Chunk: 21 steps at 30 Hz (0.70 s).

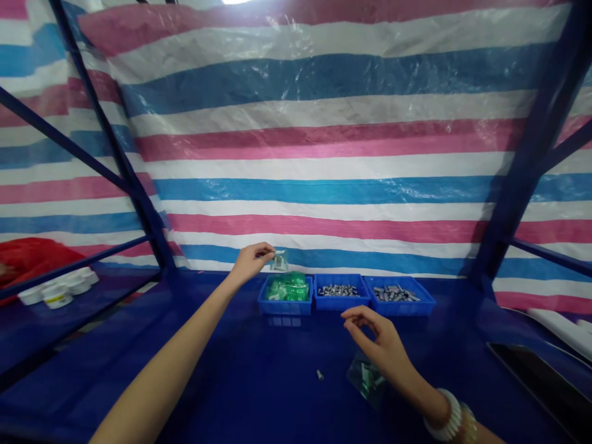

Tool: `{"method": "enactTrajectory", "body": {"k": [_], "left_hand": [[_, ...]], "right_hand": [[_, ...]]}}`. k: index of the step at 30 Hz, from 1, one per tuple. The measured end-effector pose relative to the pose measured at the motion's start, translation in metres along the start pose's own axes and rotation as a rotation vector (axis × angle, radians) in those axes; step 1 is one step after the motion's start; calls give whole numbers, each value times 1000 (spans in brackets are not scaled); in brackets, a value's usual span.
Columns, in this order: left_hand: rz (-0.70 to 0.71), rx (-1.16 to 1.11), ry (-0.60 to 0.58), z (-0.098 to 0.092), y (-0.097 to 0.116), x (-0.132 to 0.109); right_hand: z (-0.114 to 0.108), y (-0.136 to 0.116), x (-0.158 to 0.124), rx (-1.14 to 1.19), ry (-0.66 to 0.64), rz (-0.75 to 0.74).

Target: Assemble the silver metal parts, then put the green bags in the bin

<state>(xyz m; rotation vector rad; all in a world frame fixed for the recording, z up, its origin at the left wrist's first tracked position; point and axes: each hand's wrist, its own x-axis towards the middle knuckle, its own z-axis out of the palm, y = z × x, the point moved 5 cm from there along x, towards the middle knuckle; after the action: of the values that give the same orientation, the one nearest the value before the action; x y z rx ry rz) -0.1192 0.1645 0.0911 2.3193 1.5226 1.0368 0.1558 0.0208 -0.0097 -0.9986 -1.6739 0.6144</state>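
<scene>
My left hand (252, 261) pinches a small clear bag (279, 261) with small parts inside, held above the left blue bin (285, 307), which holds green and clear packets. My right hand (372, 333) hovers over the table in front of the bins, its fingers curved and the thumb apart from them, holding nothing visible. Beneath it, partly hidden, lies a clear bag (367, 377) with parts in it. One small metal piece (320, 375) rests on the blue table (259, 382) to the left of that bag.
The middle bin (340, 302) and right bin (402, 307) hold small metal parts. A dark flat device (541, 382) lies at right beside a white object (562, 330). White jars (58, 295) and red cloth (34, 259) sit far left. Blue frame posts flank the table before a striped sheet.
</scene>
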Motion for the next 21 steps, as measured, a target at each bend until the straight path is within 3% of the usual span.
{"method": "enactTrajectory", "body": {"k": [4, 8, 10, 14, 21], "left_hand": [[-20, 64, -43, 4, -5, -13], [-46, 139, -29, 1, -9, -15], [-62, 183, -19, -3, -12, -13], [-117, 271, -27, 0, -19, -15], [-244, 380, 9, 3, -21, -38]], "right_hand": [[29, -27, -17, -140, -393, -171], [45, -35, -31, -338, -658, -163], [44, -35, -31, -386, -679, -165], [36, -34, -25, -401, -584, -189], [31, -35, -24, -404, -490, -250]]}}
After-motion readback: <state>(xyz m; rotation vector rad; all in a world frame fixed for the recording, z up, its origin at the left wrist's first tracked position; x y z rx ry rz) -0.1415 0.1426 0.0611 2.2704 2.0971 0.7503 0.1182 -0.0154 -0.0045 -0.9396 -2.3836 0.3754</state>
